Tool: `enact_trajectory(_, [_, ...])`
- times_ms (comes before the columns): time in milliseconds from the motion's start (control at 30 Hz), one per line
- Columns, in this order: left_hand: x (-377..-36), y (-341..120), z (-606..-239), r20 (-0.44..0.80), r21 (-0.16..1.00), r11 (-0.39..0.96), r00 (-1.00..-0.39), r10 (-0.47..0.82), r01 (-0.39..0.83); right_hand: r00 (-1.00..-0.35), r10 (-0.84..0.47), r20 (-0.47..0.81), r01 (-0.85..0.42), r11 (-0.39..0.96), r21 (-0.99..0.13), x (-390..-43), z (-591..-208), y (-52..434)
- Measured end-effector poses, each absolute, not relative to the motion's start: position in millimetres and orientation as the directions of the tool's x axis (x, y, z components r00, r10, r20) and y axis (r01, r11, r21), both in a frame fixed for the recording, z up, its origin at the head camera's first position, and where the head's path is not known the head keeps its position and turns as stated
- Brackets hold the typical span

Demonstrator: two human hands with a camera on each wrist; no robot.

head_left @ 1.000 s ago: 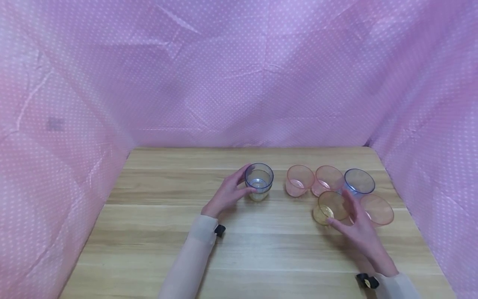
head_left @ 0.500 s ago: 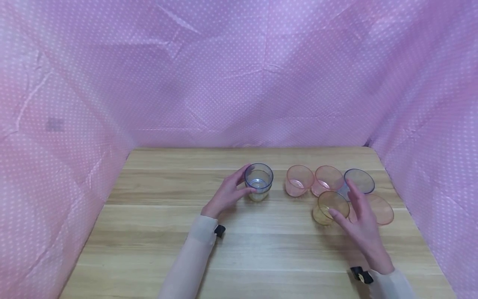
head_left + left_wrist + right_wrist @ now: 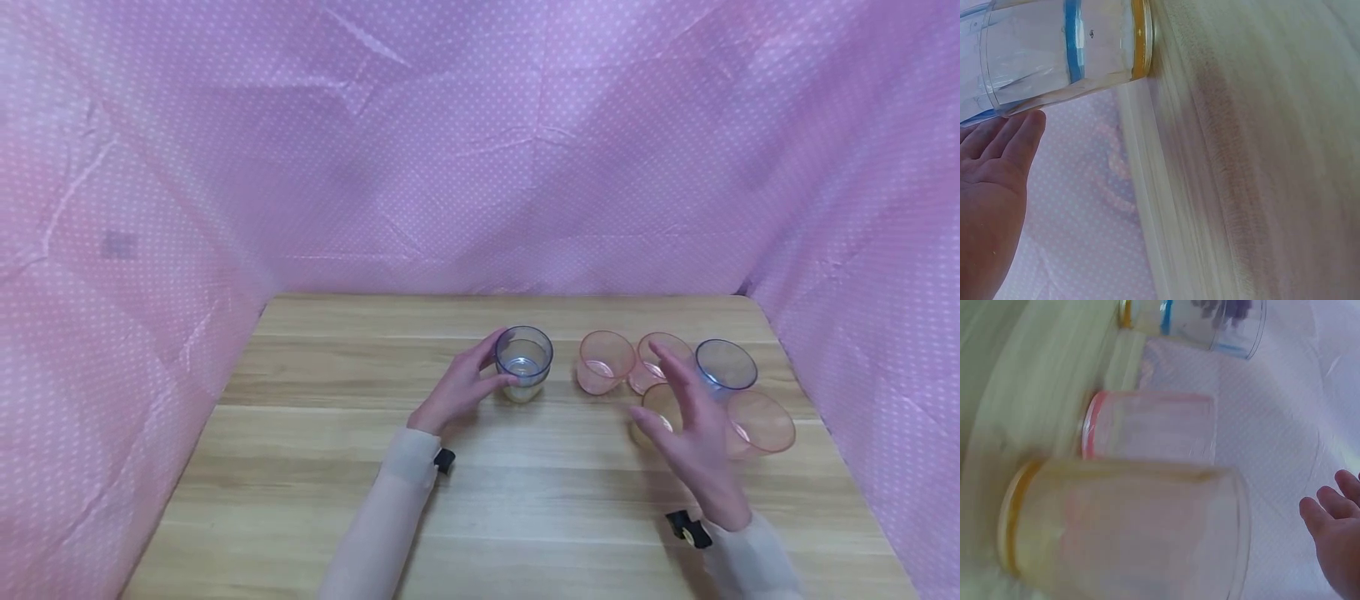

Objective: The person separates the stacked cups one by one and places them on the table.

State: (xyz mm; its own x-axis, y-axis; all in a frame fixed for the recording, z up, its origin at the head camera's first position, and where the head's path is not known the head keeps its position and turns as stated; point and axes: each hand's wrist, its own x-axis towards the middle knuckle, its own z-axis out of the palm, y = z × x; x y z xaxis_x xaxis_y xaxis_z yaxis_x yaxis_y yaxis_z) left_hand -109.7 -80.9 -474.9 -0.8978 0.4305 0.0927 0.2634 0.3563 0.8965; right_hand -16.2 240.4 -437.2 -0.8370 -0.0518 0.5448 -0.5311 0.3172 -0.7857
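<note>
In the head view my left hand holds a pair of nested clear cups, a blue-rimmed one set inside a yellowish one. The thumb lies along the near side, the fingers around the far left side. In the left wrist view the fingers meet the wall of the nested cups, whose orange-tinted base is at the wood. My right hand is raised with fingers spread and nothing in it. It overlaps a yellow cup in the head view; the right wrist view has that yellow cup upright, apart from the fingers.
Two pink cups, a left one and a middle one, stand at the back beside a blue cup. Another pink cup stands nearer the right. All are on the wooden table, with pink dotted cloth around.
My right hand has let go of the yellow cup, lifted and moved left over it. My left hand keeps its hold on the nested cups in the same place.
</note>
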Motion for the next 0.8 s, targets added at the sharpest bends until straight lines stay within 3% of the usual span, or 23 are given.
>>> enact_trajectory(300, [-111, -82, -474, 0.079, 0.9, 0.354, -0.895, 0.44, 0.253, -0.793, -0.111, 0.599, -0.606, 0.242, -0.758, -31, -435, 217])
enact_trajectory(800, [-112, -84, -475, 0.092, 0.899, 0.345, -0.886, 0.455, 0.27, -0.845, -0.252, 0.471, -0.532, 0.308, -0.789, -63, -441, 185])
